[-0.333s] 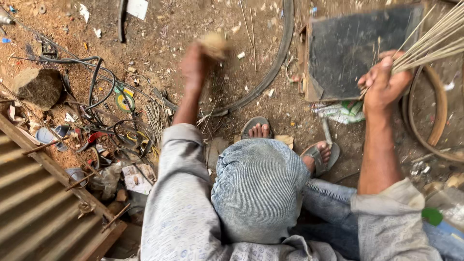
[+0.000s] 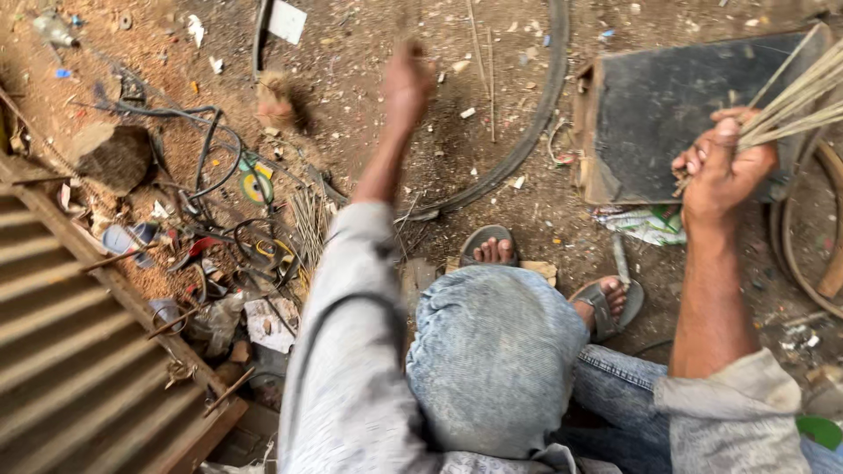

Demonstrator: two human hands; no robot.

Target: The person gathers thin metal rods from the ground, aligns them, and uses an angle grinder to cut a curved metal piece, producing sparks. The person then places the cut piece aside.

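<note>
My right hand (image 2: 722,167) is closed around the lower end of a bundle of thin pale sticks (image 2: 795,92) that fans out up and to the right, in front of a dark flat board (image 2: 667,96). My left hand (image 2: 408,81) is stretched out ahead over the dirt and is motion-blurred, so its fingers are unclear. A tan fibrous clump (image 2: 277,101) is to its left, low over the ground or on it. My knee in blue jeans (image 2: 492,351) and both sandalled feet (image 2: 492,250) are below.
A black tyre (image 2: 546,114) curves across the dirt. Corrugated metal sheet (image 2: 70,351) fills the lower left. A stone (image 2: 114,156), tangled wires (image 2: 206,167) and scrap litter the left side. A rim (image 2: 803,254) lies at the right edge.
The tan clump was in my left hand; it has left the hand and now sits to the left. My left arm has swung slightly. The right hand keeps the sticks.
</note>
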